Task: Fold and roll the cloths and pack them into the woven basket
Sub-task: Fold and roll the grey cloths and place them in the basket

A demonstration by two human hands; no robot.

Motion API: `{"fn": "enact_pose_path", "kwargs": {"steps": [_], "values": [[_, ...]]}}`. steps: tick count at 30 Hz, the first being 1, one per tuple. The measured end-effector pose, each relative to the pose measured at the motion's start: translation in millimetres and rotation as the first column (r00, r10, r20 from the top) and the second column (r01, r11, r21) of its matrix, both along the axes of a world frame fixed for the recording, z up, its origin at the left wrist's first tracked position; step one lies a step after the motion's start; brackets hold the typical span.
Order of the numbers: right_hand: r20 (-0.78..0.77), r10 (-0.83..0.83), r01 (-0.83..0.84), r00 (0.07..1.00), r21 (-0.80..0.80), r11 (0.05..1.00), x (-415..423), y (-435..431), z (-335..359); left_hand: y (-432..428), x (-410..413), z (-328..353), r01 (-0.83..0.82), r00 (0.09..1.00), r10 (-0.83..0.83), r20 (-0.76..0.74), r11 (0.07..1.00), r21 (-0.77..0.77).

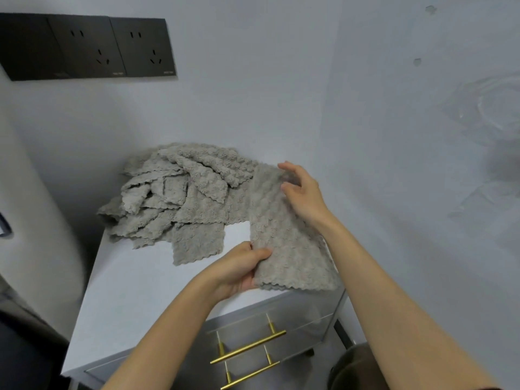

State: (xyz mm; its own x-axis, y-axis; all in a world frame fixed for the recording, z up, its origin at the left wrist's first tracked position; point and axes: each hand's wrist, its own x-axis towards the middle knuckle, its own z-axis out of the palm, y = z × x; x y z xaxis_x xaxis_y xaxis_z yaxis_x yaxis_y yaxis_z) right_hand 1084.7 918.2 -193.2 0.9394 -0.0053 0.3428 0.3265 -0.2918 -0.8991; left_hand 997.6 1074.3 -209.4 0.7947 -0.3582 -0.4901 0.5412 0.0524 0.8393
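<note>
Closest to me, two brass bar handles (247,347) front the drawers under the white worktop (135,277). A brownish rounded thing (355,367) sits low on my right, cut off too much for me to say whether it is the basket.

Just above the handles, my left hand (242,268) grips the near end of a long grey-beige fleecy cloth (281,235), folded into a strip. My thumb lies on top and the other fingers (247,280) are curled underneath. The strip runs away from me, its near end hanging over the front of the worktop. At the far end my right hand (302,192) pinches the right corner between thumb and curled fingers.

I judge the cloth light, limp and plush. It should not slip, but it will sag and unfold wherever nothing holds it. The scalloped short edges are the places to grip, both layers together, keeping a little tension so that it rolls straight.

Beyond lies the heap of loose grey-beige cloths (174,192), crumpled and overlapping, not yet folded. Farthest off are black wall sockets (87,46).
</note>
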Motion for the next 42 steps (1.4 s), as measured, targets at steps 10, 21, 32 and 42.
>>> {"fn": "enact_pose_path", "kwargs": {"steps": [10,21,32,42], "values": [[-0.101,0.055,-0.081,0.993,-0.274,0.958,-32.6,-27.9,1.8,25.1,-11.6,0.0,0.013,0.854,-0.311,0.417,0.814,0.581],[-0.255,0.182,-0.304,0.95,-0.609,0.732,-115.6,-66.6,1.6,36.0,-21.8,-16.0,-0.128,0.432,-0.766,0.476,0.471,0.873],[-0.026,0.204,-0.117,0.979,-0.885,0.451,-132.0,-66.8,-19.9,37.9,-28.4,-28.0,-0.236,0.351,-0.871,0.344,0.273,0.933],[-0.121,0.1,-0.155,0.988,-0.643,0.75,-125.9,-85.9,-23.5,36.6,-27.4,-22.8,-0.329,0.309,-0.876,0.369,0.265,0.906]]}}
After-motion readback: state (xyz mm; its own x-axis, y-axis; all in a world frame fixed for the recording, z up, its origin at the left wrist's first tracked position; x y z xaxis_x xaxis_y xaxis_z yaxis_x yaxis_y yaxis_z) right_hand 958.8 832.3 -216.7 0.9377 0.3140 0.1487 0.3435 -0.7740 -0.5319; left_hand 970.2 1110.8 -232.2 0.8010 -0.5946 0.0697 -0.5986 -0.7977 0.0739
